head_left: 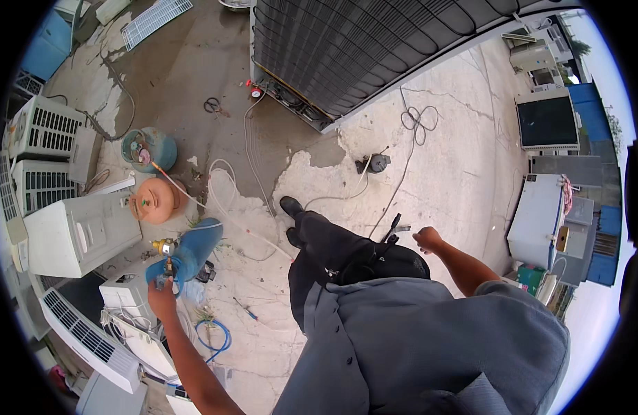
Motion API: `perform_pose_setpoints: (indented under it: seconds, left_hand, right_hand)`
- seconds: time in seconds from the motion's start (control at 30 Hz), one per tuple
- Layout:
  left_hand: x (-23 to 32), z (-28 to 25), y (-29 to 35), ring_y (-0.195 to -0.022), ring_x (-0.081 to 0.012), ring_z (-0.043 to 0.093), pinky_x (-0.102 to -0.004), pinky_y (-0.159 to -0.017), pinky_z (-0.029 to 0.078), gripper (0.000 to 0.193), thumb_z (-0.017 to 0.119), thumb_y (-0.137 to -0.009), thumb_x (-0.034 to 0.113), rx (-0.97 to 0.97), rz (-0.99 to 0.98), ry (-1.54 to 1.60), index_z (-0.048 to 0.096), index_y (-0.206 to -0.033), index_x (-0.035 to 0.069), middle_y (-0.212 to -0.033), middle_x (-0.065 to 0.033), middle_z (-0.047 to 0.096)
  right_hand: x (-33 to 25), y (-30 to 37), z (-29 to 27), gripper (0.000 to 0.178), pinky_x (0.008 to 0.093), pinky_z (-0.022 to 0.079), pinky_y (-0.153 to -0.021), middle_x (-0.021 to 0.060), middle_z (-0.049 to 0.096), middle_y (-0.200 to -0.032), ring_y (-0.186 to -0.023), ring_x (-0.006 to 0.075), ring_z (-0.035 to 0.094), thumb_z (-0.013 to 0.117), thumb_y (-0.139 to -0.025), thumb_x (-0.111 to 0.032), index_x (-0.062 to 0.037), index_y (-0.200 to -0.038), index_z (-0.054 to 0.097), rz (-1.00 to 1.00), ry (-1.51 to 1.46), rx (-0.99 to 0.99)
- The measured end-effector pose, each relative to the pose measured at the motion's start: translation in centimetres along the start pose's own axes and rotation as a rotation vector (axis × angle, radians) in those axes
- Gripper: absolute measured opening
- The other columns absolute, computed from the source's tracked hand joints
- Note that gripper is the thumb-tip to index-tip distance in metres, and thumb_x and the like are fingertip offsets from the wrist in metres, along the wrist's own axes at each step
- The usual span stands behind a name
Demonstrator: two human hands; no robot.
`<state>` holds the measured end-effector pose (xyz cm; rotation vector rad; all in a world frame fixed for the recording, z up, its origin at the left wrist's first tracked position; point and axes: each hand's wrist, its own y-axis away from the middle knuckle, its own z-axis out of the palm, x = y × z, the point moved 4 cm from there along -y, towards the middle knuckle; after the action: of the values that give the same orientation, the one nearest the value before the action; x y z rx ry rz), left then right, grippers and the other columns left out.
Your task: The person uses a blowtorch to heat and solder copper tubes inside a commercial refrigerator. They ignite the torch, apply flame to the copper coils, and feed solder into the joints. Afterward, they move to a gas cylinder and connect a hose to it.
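- Half curling the left hand [161, 294] at the valve [168, 266] of the blue cylinder [200, 238], not showing whether gripping.
- Facing its long axis, running up and right from that hand, beside the orange cylinder [156, 200].
- Curling the right hand [427, 240] well apart, not showing whether empty.
- Showing no readable brands, labels or writing.

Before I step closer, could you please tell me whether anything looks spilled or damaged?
Yes: a dark, ragged-edged patch marks the pale floor beside the fridge. It looks like a spill or worn concrete; I cannot tell which.
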<state>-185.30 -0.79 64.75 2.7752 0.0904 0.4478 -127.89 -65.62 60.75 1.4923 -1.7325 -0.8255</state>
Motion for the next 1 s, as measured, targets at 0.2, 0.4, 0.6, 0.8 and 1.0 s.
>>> perform_pose_setpoints:
  seconds: [0.2, 0.4, 0.6, 0.8, 1.0]
  left_hand:
    - [0.0, 3.4, 7.8, -0.12, -0.0452, 0.061, -0.0461, -0.105, 0.044, 0.053, 0.048, -0.094, 0.026, 0.014, 0.105, 0.103, 0.06, -0.133, -0.008, -0.134, -0.0317, 0.061]
    - [-4.4, 19.9, 29.4, -0.054, -0.0125, 0.047, -0.0293, -0.044, 0.035, 0.049, 0.051, -0.097, 0.009, -0.886, -0.579, 0.407, 0.044, -0.144, 0.019, -0.077, -0.0037, 0.052]
    - [-2.3, 24.5, 38.9, -0.1, -0.0395, 0.07, -0.0444, -0.087, 0.055, 0.039, 0.06, -0.096, 0.016, -1.076, 0.372, -0.023, 0.059, -0.133, 0.005, -0.114, -0.0232, 0.07]
    - [17.6, 14.3, 43.7, -0.11, -0.0412, 0.067, -0.0443, -0.094, 0.052, 0.042, 0.06, -0.095, 0.02, -1.079, 0.491, -0.293, 0.058, -0.134, 0.004, -0.12, -0.0243, 0.069]
    - [29.1, 13.5, 49.2, -0.12, -0.0429, 0.063, -0.0442, -0.101, 0.049, 0.045, 0.061, -0.095, 0.023, -1.084, 0.613, -0.4, 0.057, -0.135, 0.003, -0.126, -0.0254, 0.067]
  right_hand:
    - [12.8, 2.7, 11.1, 0.038, 0.0494, 0.056, -0.088, 0.0202, 0.075, -0.101, -0.101, 0.0391, 0.07, 0.058, -0.09, -0.039, -0.0071, -0.091, 0.078, -0.408, 0.174, -0.024]
    - [20.7, 2.6, 14.6, 0.036, 0.0448, 0.057, -0.085, 0.0214, 0.076, -0.097, -0.094, 0.0382, 0.073, 0.067, -0.09, -0.038, -0.0046, -0.096, 0.08, -0.226, -0.139, 0.07]
    - [25.3, 1.4, 17.0, 0.043, 0.0447, 0.057, -0.085, 0.0228, 0.076, -0.095, -0.093, 0.0375, 0.074, 0.075, -0.085, -0.041, -0.0008, -0.1, 0.079, -0.098, -0.45, 0.004]
    - [24.6, -5.5, 12.9, 0.04, 0.0469, 0.056, -0.087, 0.0233, 0.075, -0.097, -0.095, 0.0392, 0.072, 0.071, -0.083, -0.04, -0.0022, -0.09, 0.078, -0.153, -0.552, 0.01]
    - [26.1, -8.8, 2.8, 0.032, 0.0348, 0.055, -0.046, 0.0139, 0.071, -0.081, -0.057, 0.0214, 0.068, 0.065, -0.097, -0.024, 0.0007, -0.116, 0.069, 0.083, -1.142, -0.031]
